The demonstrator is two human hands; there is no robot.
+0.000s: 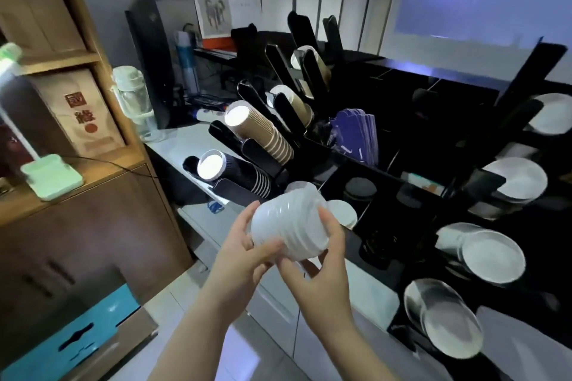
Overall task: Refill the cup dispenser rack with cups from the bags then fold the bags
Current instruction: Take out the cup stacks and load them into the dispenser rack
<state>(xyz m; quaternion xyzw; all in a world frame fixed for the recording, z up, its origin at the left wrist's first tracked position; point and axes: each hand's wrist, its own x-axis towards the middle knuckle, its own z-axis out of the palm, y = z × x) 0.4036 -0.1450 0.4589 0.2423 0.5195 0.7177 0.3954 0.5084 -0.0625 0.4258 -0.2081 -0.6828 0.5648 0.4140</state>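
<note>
Your left hand and right hand both grip one white cup stack, fingers curled round it, held in front of the black rack. The stack's long axis tilts, far end pointing up-right toward the rack. Rack's left side: one brown stack, one dark stack, two more behind.

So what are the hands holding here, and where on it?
Both hands grip a stack of white cups: left hand at its near end, right hand round its underside and far side.
</note>
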